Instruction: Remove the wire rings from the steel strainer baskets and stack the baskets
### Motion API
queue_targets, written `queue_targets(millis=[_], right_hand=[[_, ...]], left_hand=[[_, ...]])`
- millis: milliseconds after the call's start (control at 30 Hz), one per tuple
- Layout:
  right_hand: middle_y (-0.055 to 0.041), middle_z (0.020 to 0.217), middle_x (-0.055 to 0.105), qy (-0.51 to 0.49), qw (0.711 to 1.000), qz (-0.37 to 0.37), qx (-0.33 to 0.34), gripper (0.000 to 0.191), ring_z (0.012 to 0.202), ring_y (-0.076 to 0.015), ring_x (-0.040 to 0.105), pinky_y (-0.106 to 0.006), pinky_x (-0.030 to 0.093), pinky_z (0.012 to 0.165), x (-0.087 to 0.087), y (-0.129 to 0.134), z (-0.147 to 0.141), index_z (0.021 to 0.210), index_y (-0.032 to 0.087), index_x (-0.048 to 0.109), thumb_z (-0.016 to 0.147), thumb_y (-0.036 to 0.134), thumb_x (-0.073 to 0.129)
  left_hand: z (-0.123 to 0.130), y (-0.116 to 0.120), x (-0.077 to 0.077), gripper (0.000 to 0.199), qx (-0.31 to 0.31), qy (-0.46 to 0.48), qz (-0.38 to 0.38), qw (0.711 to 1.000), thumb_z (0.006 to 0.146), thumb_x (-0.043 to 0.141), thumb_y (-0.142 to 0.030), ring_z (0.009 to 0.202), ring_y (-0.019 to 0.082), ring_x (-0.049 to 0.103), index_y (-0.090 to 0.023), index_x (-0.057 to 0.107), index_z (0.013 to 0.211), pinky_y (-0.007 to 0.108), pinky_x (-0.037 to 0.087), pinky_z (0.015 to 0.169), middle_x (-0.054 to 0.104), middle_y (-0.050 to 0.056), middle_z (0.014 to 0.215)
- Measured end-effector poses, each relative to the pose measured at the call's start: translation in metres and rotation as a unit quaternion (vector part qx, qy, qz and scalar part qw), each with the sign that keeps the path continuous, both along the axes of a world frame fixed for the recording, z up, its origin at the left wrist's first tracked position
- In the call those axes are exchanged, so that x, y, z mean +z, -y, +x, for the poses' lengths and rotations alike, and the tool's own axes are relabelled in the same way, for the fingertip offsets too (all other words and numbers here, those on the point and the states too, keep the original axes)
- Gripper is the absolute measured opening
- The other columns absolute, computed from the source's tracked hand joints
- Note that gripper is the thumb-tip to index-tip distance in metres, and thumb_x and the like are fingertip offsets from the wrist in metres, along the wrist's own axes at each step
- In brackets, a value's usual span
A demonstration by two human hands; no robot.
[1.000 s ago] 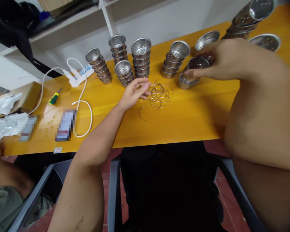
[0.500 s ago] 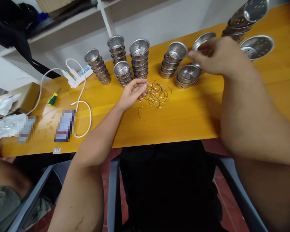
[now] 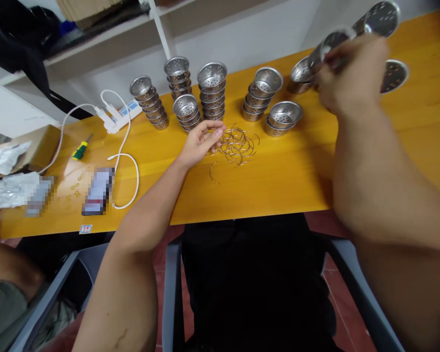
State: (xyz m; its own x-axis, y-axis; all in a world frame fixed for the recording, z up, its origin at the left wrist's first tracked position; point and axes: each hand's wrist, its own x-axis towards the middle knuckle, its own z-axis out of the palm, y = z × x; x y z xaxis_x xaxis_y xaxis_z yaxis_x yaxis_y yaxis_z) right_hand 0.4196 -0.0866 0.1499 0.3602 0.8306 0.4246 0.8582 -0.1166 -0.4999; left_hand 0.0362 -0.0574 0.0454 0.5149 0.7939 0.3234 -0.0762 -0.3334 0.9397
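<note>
My right hand (image 3: 352, 68), blurred by motion, is closed on a perforated metal cup (image 3: 320, 51), tilted and raised over the right rear of the table. Just behind that hand are a leaning stack of similar cups (image 3: 381, 19) and a wide-mouthed cup (image 3: 394, 77). A single cup (image 3: 300, 73) sits below and left of the held one, partly covered. My left hand (image 3: 202, 142) rests on the table with curled fingers, thumb tip against the index finger. Whatever is pinched there is hidden. Right beside it lies a heap of thin curved metal wires (image 3: 238, 144).
Several stacks of perforated cups (image 3: 211, 88) stand along the back of the yellow table (image 3: 278, 181). Two nested cups (image 3: 284, 117) are nearer me. Leftward lie a power strip (image 3: 122, 120), a white cable, a screwdriver (image 3: 81, 149) and a phone (image 3: 99, 190). Another person's arm shows at far left.
My right hand has moved back and right, lifting a perforated cup and tilting it. The cup it was beside now stands uncovered on the table. My left hand has stayed in place.
</note>
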Motion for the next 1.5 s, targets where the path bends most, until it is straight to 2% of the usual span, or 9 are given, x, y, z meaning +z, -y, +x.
queue_targets(millis=[100,200,300,400,500,667,833,1233,1500], right_hand=[[-0.0303,0.151,0.086,0.027,0.959,0.274,0.074,0.019,0.151,-0.0436,0.084,-0.055,0.066,0.125,-0.006,-0.001,0.0,0.134,0.015,0.101,0.121,0.022,0.089],[-0.0232,0.161,0.086,0.029,0.891,0.392,0.227,0.013,0.154,-0.0437,0.082,-0.056,0.073,0.11,-0.017,0.008,-0.033,0.127,0.026,0.1,0.124,0.036,0.09],[-0.0153,0.166,0.089,-0.031,0.858,0.308,0.41,0.027,0.132,-0.0372,0.089,-0.056,0.076,0.111,-0.034,0.024,-0.087,0.115,0.029,0.089,0.127,0.054,0.087],[-0.0114,0.129,0.092,-0.082,0.841,0.159,0.511,0.044,0.099,-0.032,0.086,-0.056,0.078,0.102,-0.057,0.034,-0.129,0.11,0.03,0.082,0.123,0.072,0.085],[-0.0026,0.101,0.08,-0.136,0.836,0.095,0.523,0.044,0.078,-0.0245,0.072,-0.047,0.073,0.085,-0.073,0.035,-0.144,0.118,0.032,0.08,0.122,0.075,0.086],[-0.0016,0.102,0.078,-0.268,0.785,0.01,0.558,0.062,0.069,-0.0207,0.062,-0.037,0.051,0.06,-0.063,0.036,-0.14,0.134,0.034,0.083,0.11,0.089,0.095],[-0.0039,0.085,0.067,-0.313,0.8,-0.013,0.512,0.077,0.077,-0.0252,0.055,-0.043,0.054,0.071,-0.044,0.036,-0.138,0.09,0.032,0.076,0.099,0.106,0.095],[-0.0014,0.074,0.05,-0.394,0.787,-0.022,0.474,0.093,0.073,-0.0228,0.045,-0.043,0.044,0.073,-0.055,0.021,-0.145,0.071,0.029,0.053,0.093,0.108,0.097],[-0.0042,0.078,0.059,-0.489,0.775,-0.036,0.399,0.097,0.07,-0.0271,0.053,-0.048,0.055,0.064,-0.047,0.012,-0.126,0.085,0.034,0.05,0.086,0.128,0.073]], left_hand=[[-0.001,0.004,0.002,0.073,-0.006,0.007,-0.011,1.0,0.107,0.098,-0.085,0.099,0.02,0.087,-0.026,0.081,0.146,0.033,0.071,0.075,0.088,0.016,0.157],[0.0,0.007,0.004,0.076,-0.018,0.022,-0.03,0.999,0.106,0.098,-0.084,0.112,0.023,0.092,-0.027,0.079,0.153,0.035,0.078,0.086,0.083,0.017,0.166],[0.002,0.01,0.005,0.081,-0.023,0.04,-0.051,0.998,0.108,0.093,-0.088,0.127,0.027,0.094,-0.034,0.075,0.166,0.042,0.082,0.1,0.078,0.014,0.177],[0.004,0.013,0.007,0.079,0.008,0.049,-0.073,0.996,0.111,0.091,-0.088,0.141,0.034,0.092,-0.038,0.075,0.17,0.047,0.082,0.108,0.084,0.011,0.164],[0.005,0.016,0.01,0.075,0.042,0.058,-0.097,0.993,0.106,0.1,-0.085,0.143,0.033,0.089,-0.032,0.083,0.156,0.044,0.08,0.109,0.086,0.01,0.146],[0.005,0.012,0.006,0.073,0.052,0.044,-0.089,0.994,0.105,0.098,-0.089,0.115,0.028,0.089,-0.027,0.079,0.139,0.044,0.08,0.097,0.08,0.007,0.117],[0.004,0.001,-0.003,0.077,0.039,0.011,-0.049,0.998,0.1,0.099,-0.09,0.116,0.028,0.088,-0.034,0.074,0.146,0.047,0.082,0.093,0.08,0.008,0.131],[0.002,-0.011,0.0,0.116,0.047,-0.001,0.021,0.999,0.065,0.117,-0.101,0.14,0.032,0.087,-0.032,0.077,0.148,0.053,0.072,0.123,0.082,0.007,0.142],[0.001,0.005,0.004,0.083,0.072,-0.008,-0.098,0.992,0.111,0.065,-0.109,0.104,0.03,0.096,-0.031,0.073,0.14,0.045,0.081,0.088,0.087,0.009,0.115]])
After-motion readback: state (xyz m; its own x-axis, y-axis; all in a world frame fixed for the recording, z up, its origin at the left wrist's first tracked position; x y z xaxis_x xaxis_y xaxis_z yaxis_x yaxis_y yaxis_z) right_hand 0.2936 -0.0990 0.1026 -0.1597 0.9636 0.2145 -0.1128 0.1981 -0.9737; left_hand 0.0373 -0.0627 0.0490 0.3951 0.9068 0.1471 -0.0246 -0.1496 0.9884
